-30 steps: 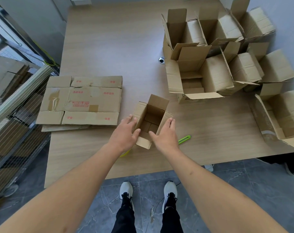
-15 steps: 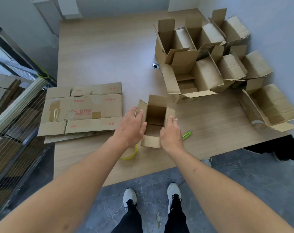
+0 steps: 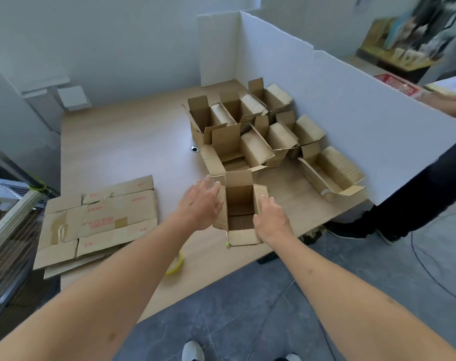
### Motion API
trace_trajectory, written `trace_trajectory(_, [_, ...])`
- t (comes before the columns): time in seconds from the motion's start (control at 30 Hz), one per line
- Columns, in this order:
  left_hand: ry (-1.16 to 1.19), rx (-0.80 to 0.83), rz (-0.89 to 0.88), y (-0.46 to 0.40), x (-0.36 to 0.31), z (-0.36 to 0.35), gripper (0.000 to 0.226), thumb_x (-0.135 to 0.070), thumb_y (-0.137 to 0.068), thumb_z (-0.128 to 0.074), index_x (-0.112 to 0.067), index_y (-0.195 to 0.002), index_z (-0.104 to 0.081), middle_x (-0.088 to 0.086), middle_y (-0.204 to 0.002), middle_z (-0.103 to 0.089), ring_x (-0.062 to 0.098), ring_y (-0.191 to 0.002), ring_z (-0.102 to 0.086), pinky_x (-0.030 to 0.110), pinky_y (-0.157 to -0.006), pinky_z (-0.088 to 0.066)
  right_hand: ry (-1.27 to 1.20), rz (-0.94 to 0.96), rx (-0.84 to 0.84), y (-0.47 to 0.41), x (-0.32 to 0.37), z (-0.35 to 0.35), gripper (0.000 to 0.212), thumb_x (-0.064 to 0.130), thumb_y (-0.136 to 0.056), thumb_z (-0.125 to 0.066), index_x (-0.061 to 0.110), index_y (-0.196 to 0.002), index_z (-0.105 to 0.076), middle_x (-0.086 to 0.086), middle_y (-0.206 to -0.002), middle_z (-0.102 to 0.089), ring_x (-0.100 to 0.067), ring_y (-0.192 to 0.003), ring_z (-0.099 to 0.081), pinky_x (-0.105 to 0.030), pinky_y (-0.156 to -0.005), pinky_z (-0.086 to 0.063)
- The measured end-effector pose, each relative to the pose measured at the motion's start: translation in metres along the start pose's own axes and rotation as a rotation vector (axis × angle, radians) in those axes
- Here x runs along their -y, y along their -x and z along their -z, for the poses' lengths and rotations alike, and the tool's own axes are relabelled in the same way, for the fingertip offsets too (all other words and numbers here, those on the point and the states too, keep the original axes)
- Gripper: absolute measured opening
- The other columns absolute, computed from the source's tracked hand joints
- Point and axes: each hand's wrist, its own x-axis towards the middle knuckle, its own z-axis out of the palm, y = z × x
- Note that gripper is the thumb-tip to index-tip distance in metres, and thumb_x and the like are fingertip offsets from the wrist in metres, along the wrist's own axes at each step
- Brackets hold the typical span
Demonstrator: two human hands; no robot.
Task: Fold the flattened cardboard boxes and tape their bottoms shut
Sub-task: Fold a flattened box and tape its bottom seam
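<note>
Open-top brown box (image 3: 241,204) upright near table's front edge, flaps splayed out. Flattened boxes (image 3: 99,222) with red print stacked well to its left. Folded boxes (image 3: 260,134) clustered just behind, flaps up.

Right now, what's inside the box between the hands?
Nothing shows inside the box: only bare cardboard walls and folded bottom flaps. The left hand and right hand press its sides. Its near inner wall is hidden.

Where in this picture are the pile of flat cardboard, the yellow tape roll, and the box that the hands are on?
flat cardboard pile (image 3: 99,220): head view, on the top sheet's printed middle panel.
yellow tape roll (image 3: 176,267): head view, on its rim below the left forearm.
open box (image 3: 241,201): head view, on its far inside wall.
</note>
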Motion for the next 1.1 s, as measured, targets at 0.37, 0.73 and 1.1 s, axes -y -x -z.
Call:
trace_trajectory(0.37, [0.006,-0.029,0.002,-0.053,-0.159,-0.022,0.061,-0.037,-0.108,-0.044,-0.014,-0.162,-0.029,0.015,-0.169,-0.021,0.033,-0.158,-0.017,0.048,-0.128,-0.017,0.026,0.094,-0.011,-0.036,-0.143,0.08,0.061,0.025,-0.104,-0.052,0.02,-0.16,-0.027,-0.011,-0.163,-0.03,-0.03,-0.141,-0.043,-0.039,-0.111,-0.041])
trace_trajectory(0.73, [0.017,0.024,0.073,-0.118,-0.229,-0.044,0.061,-0.037,-0.109,-0.041,-0.014,-0.163,-0.026,0.013,-0.172,-0.017,0.034,-0.159,-0.015,0.051,-0.127,-0.018,0.021,0.17,0.037,-0.111,-0.215,0.108,0.053,0.029,-0.104,-0.053,0.02,-0.153,-0.035,-0.01,-0.155,-0.04,-0.03,-0.132,-0.052,-0.042,-0.104,-0.049])
trace_trajectory(1.1, [0.053,0.185,0.089,-0.208,-0.203,-0.103,0.064,-0.035,-0.105,-0.049,-0.01,-0.16,-0.028,0.02,-0.169,-0.017,0.038,-0.157,-0.016,0.048,-0.127,-0.023,0.104,0.182,0.137,-0.21,-0.222,0.079,0.06,0.029,-0.108,-0.045,0.03,-0.162,-0.017,-0.009,-0.169,-0.016,-0.031,-0.144,-0.04,-0.04,-0.106,-0.045])
